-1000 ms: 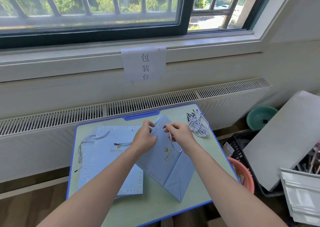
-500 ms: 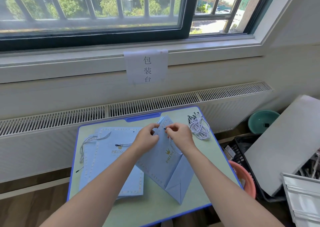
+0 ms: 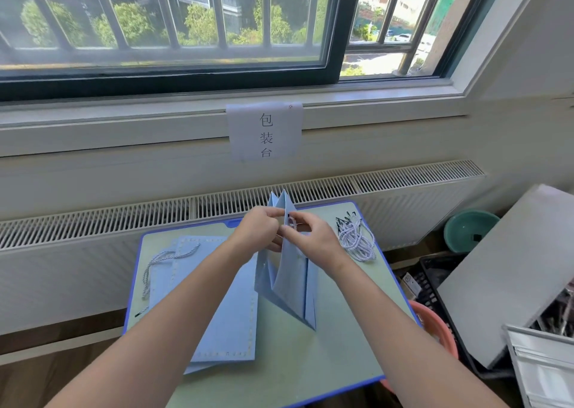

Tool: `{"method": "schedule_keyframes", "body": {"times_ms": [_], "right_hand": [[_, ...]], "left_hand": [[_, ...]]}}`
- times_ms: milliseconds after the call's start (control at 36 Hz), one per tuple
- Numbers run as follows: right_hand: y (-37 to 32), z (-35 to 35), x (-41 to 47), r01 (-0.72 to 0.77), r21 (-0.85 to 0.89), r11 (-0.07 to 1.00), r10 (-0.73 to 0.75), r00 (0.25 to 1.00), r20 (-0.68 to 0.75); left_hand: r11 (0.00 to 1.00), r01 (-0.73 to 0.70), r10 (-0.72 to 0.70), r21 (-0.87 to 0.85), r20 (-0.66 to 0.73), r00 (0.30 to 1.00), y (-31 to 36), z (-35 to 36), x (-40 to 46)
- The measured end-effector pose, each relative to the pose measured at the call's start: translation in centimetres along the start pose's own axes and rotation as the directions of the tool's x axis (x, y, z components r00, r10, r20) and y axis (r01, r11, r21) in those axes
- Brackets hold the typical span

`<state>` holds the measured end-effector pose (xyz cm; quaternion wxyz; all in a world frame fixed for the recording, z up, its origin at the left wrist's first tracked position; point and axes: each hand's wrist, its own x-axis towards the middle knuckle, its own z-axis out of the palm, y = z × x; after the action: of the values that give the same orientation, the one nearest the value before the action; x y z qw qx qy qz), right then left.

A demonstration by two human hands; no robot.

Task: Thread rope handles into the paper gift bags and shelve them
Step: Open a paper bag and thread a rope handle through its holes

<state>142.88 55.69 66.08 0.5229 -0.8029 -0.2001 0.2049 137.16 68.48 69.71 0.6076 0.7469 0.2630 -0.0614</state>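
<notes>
A light blue paper gift bag (image 3: 290, 283) stands lifted and turned edge-on above the small table (image 3: 310, 373), its folded top pointing up. My left hand (image 3: 259, 232) pinches the bag's upper edge. My right hand (image 3: 310, 236) pinches a white-and-blue rope handle (image 3: 292, 221) with a black tip against the bag near its top. A stack of flat blue bags (image 3: 217, 308) lies on the table's left half, one with a rope handle (image 3: 164, 258) hanging off its left side. A bundle of loose rope handles (image 3: 355, 241) lies at the table's right rear.
A radiator (image 3: 124, 221) and a windowsill with a paper sign (image 3: 265, 132) run behind the table. To the right stand a green basin (image 3: 469, 230), a black crate (image 3: 435, 286), a grey board (image 3: 509, 271) and a pink basin (image 3: 435, 327).
The bag has been raised from lying tilted on the table to standing edge-on. Both hands have moved up and back with it, still at its top with the rope.
</notes>
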Motion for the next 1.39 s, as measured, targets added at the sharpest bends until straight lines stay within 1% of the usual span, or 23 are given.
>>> {"method": "schedule_keyframes", "body": {"times_ms": [83, 139, 194, 250, 306, 333, 389, 472, 583, 722, 778, 833, 889, 1000, 1083, 1139, 1222, 1278, 1333, 1389], "right_hand": [[-0.6, -0.5, -0.3, 0.022, -0.017, 1.0, -0.021, 0.999, 0.043], [-0.8, -0.7, -0.3, 0.0, 0.026, 1.0, -0.001, 0.999, 0.046], [-0.7, -0.8, -0.4, -0.037, 0.075, 0.996, 0.033, 0.999, 0.043], [-0.4, -0.8, -0.4, -0.067, 0.089, 0.994, 0.063, 0.997, 0.047], [-0.3, -0.8, -0.5, -0.077, 0.085, 0.993, 0.073, 0.996, 0.051], [-0.2, -0.8, -0.5, -0.079, 0.084, 0.993, 0.075, 0.996, 0.045], [0.0, -1.0, -0.5, -0.089, 0.075, 0.993, 0.088, 0.996, 0.018], [0.2, -1.4, -0.4, -0.102, 0.052, 0.993, 0.103, 0.995, -0.006], [0.8, -2.1, -0.7, -0.097, 0.017, 0.995, 0.098, 0.993, -0.063], [1.6, -2.5, -0.9, -0.094, 0.021, 0.995, 0.095, 0.99, -0.102], [1.4, -2.4, -1.0, -0.068, 0.003, 0.998, 0.068, 0.991, -0.112], [1.3, -2.3, -1.0, -0.039, -0.018, 0.999, 0.036, 0.99, -0.137], [1.2, -2.4, -1.0, -0.043, -0.035, 0.998, 0.038, 0.988, -0.15], [1.2, -2.8, -1.0, -0.044, -0.109, 0.993, 0.026, 0.986, -0.163], [1.2, -2.7, -1.3, -0.025, -0.16, 0.987, 0.005, 0.992, -0.123], [1.3, -2.5, -1.3, -0.019, -0.17, 0.985, 0.002, 0.995, -0.096], [1.6, -2.0, -1.2, -0.015, -0.156, 0.988, 0.004, 0.998, -0.066], [1.9, -1.9, -1.2, -0.013, -0.14, 0.99, 0.005, 0.998, -0.059], [2.1, -1.8, -1.2, 0.0, -0.13, 0.992, -0.006, 0.999, -0.048], [2.2, -1.7, -1.2, 0.018, -0.123, 0.992, -0.02, 1.0, -0.019]], "left_hand": [[0.996, 0.004, -0.002, 0.091, -0.017, 1.0, 0.4, -0.1, 0.6], [0.99, -0.012, 0.017, 0.144, -0.032, 0.999, 0.6, 0.1, 0.8], [0.963, -0.05, 0.067, 0.264, -0.056, 0.996, 0.7, 0.4, 1.1], [0.89, -0.102, 0.144, 0.444, -0.063, 0.988, 0.7, 0.8, 1.5], [0.773, -0.129, 0.21, 0.622, -0.059, 0.976, 0.9, 1.2, 1.6], [0.716, -0.124, 0.233, 0.687, -0.068, 0.97, 1.0, 1.4, 1.7], [0.638, -0.102, 0.262, 0.763, -0.09, 0.961, 1.0, 1.8, 2.0], [0.56, -0.088, 0.267, 0.824, -0.079, 0.96, 0.7, 2.2, 2.4], [0.478, -0.08, 0.206, 0.875, -0.024, 0.978, 1.0, 2.4, 2.4], [0.437, -0.147, 0.16, 0.887, 0.084, 0.984, 1.1, 2.5, 2.6], [0.424, -0.163, 0.141, 0.891, 0.112, 0.984, 1.1, 2.5, 2.6], [0.383, -0.189, 0.129, 0.904, 0.15, 0.98, 0.9, 2.4, 2.6], [0.352, -0.227, 0.114, 0.908, 0.199, 0.973, 0.6, 2.2, 2.7], [0.363, -0.319, 0.063, 0.875, 0.318, 0.946, 0.2, 1.4, 2.9], [0.379, -0.379, 0.017, 0.844, 0.402, 0.915, 0.1, 1.2, 2.8], [0.389, -0.396, -0.002, 0.832, 0.431, 0.903, 0.0, 1.3, 2.6], [0.407, -0.382, -0.01, 0.83, 0.422, 0.907, -0.5, 1.4, 2.6], [0.434, -0.34, -0.012, 0.834, 0.383, 0.924, -0.7, 1.6, 2.5], [0.5, -0.277, -0.008, 0.821, 0.324, 0.946, -0.6, 1.8, 2.2], [0.588, -0.224, 0.014, 0.777, 0.267, 0.964, -0.4, 1.9, 2.0]]}}
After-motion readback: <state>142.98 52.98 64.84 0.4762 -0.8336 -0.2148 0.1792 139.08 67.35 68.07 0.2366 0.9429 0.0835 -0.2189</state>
